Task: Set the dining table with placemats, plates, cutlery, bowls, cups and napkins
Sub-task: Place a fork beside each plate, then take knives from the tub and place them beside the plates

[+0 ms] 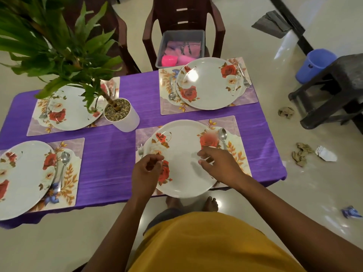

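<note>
Purple-clothed worktop (110,158) carrying four settings. Left hand (146,169) hovering curled, seemingly empty, over near plate (180,160); right hand (216,163) hanging loosely open beside spoon (223,135).

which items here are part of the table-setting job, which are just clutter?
Job: four placemats, e.g. near one; four plates, e.g. near one; spoon; fork; grey bin with pink items on the chair.

Clutter: potted plant; blue bucket; crumpled paper on floor; dark stool.
</note>
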The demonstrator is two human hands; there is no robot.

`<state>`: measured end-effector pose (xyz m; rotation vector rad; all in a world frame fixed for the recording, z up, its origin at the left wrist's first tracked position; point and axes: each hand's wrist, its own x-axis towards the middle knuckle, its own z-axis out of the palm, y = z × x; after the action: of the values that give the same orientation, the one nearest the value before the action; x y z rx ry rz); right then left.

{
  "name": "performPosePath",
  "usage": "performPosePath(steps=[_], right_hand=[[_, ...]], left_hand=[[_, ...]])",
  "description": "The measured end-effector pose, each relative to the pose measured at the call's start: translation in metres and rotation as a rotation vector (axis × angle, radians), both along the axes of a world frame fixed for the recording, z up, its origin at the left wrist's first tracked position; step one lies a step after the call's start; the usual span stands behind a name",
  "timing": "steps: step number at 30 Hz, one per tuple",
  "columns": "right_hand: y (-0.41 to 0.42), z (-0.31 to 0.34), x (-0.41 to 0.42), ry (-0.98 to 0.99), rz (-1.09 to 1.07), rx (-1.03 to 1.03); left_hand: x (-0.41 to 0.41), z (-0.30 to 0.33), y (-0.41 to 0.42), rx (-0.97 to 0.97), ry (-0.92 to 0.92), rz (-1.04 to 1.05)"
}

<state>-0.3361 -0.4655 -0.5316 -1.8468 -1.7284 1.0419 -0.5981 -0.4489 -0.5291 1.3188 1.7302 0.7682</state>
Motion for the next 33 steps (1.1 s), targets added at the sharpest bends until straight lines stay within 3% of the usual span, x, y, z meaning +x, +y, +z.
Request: performPosePath(steps=[11, 18, 25, 33], right_hand=[[-0.028, 0.021, 0.038, 0.199, -0.274, 0.006], [-0.058, 0.026, 0.067, 0.177, -0.496, -0.028], [-0.084, 0.022, 0.127, 0.208, -0.622, -0.004], [-0.094, 0.012, 0.264, 0.243, -0.581, -0.015]], left_hand=[[0.063, 0.017, 0.002, -0.033, -0.103, -0.330], [0.103, 0.015, 0.008, -0.106, -0.076, -0.537], [0.182, 0.027, -0.001, -0.194, -0.208, -0.601], [0.318, 0.002, -0.002, -0.163, -0.153, -0.612]])
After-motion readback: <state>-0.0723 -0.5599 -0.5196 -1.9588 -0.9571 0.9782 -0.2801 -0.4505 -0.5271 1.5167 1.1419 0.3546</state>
